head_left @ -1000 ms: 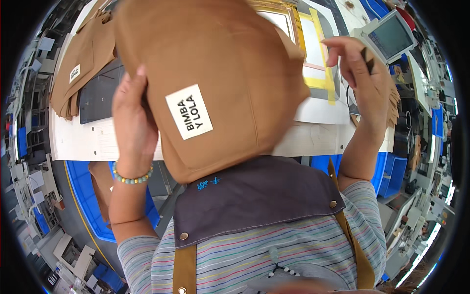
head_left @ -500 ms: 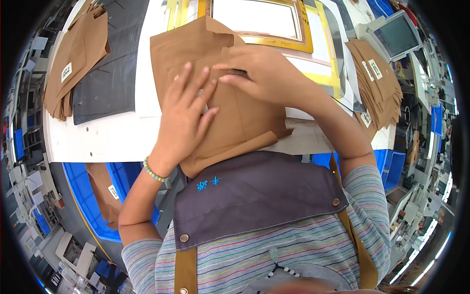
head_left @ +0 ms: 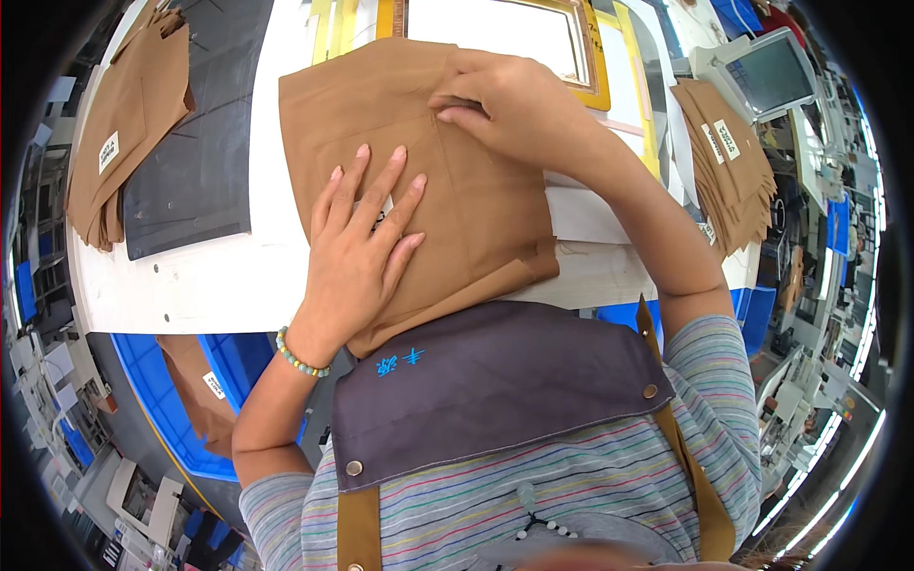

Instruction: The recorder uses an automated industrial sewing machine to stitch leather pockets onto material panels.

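A brown fabric bag (head_left: 476, 190) lies flat on the white table (head_left: 200, 276), its near edge hanging over the table's front. My left hand (head_left: 367, 243) presses flat on it with fingers spread, covering most of a white label. My right hand (head_left: 505, 109) rests on the bag's upper part, fingers curled and pinching the fabric along a seam.
A stack of brown bags (head_left: 129, 133) and a dark mat (head_left: 205, 143) lie at the left. Another brown stack (head_left: 728, 167) sits at the right near a small screen (head_left: 766, 76). Yellow frames (head_left: 595, 67) lie behind the bag. A blue bin (head_left: 190, 390) with brown fabric stands below the table.
The bag, held up in my left hand a second ago, has been laid on the table. Both hands now press on it, and my right hand has slid up toward its top.
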### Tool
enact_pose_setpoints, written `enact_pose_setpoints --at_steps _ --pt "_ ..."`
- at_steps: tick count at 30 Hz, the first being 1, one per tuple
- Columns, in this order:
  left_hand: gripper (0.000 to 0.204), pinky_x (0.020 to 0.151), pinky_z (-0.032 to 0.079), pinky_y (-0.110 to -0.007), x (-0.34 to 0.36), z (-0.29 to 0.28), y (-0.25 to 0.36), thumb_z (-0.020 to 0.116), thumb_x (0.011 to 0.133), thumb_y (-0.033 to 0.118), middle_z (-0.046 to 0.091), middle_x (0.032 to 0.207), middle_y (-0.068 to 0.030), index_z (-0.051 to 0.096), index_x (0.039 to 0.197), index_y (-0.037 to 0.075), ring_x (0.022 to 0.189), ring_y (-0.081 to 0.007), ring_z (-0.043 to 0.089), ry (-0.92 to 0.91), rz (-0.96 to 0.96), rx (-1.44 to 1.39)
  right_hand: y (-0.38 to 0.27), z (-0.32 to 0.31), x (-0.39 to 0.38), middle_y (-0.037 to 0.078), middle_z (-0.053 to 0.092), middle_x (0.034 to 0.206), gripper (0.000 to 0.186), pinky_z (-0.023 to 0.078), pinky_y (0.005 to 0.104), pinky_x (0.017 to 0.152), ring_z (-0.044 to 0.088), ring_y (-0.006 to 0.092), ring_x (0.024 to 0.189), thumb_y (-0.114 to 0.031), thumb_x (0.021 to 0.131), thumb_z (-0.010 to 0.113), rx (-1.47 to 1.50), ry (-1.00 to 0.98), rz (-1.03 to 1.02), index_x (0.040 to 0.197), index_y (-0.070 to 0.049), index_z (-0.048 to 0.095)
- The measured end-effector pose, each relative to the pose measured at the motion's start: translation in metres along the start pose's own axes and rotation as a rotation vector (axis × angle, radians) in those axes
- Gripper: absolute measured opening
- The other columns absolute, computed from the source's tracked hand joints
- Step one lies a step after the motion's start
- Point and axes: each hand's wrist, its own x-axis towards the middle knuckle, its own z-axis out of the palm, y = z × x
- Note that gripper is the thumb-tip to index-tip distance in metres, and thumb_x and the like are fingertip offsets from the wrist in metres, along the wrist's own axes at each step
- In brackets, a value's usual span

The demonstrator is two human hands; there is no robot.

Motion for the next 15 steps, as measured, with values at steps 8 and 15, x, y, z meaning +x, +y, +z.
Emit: enact_pose_setpoints --at_steps 8,15 --pt "0.057 0.127 0.029 -0.056 0.0 0.0 -0.001 0.074 0.096 0.02 0.048 0.168 -0.0104 0.062 0.152 0.013 0.158 -0.0384 0.035 -0.002 0.002 -0.005 -0.009 0.01 -0.005 0.009 0.07 0.103 0.012 0.059 0.0432 0.075 0.072 0.0326 0.085 -0.012 0.094 0.075 -0.074 -0.002 -0.005 0.102 -0.003 0.077" --pt "0.057 0.126 0.031 -0.056 0.002 -0.003 -0.001 0.075 0.095 0.019 0.049 0.166 -0.0107 0.063 0.151 0.012 0.157 -0.0386 0.037 -0.008 -0.003 0.003 -0.005 0.002 -0.007 0.009 0.067 0.103 0.011 0.057 0.0449 0.073 0.07 0.0354 0.082 -0.011 0.095 0.073 -0.055 0.047 0.061 0.103 -0.004 0.071"
